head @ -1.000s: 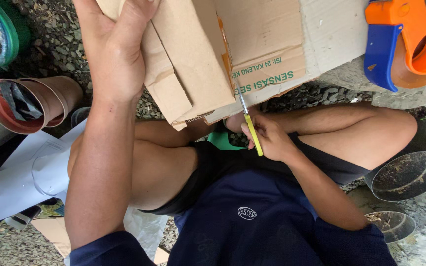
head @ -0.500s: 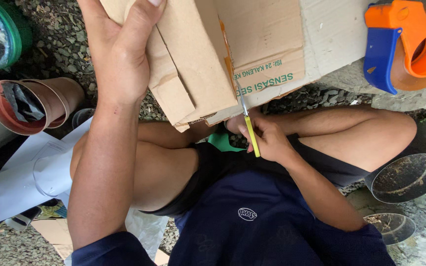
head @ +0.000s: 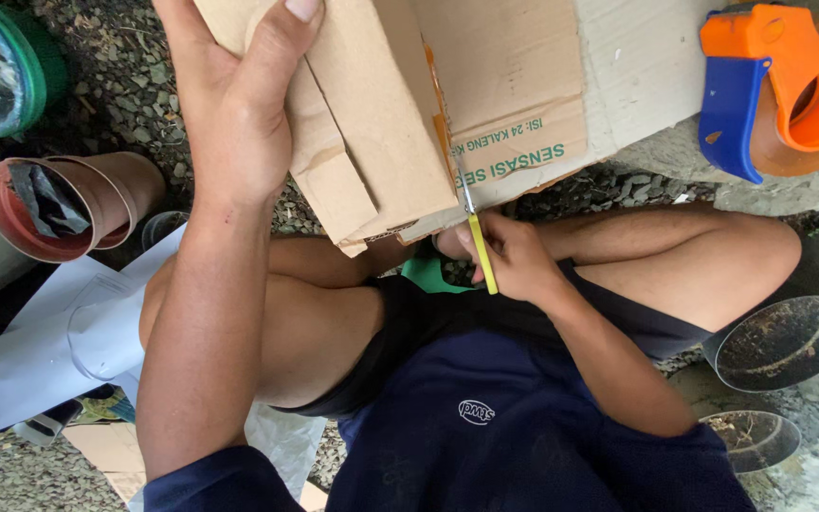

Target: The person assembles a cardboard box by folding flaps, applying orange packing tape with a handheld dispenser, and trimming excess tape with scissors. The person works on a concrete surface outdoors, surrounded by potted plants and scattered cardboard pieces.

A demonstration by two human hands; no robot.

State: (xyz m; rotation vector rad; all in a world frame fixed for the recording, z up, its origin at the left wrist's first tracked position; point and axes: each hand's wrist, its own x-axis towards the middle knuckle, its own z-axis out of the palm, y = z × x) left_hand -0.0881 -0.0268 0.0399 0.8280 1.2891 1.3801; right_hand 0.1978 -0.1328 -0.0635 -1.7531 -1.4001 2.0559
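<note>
Here, the person sits low on gravel ground (head: 97,85) with a cardboard box (head: 400,123) held over the knees. The left hand (head: 239,114) clamps the box's left flap, fingers (head: 282,43) pressed flat on the board, thumb hidden behind it. The right hand (head: 514,256) sits just below the box's lower edge, fingers curled shut around a yellow-handled utility knife (head: 479,242). The knife's long axis runs nearly upright, blade end touching the edge beside the box's central seam. The right hand is the nearer to that seam. An orange and blue tape dispenser (head: 779,85) lies well apart, upper right.
</note>
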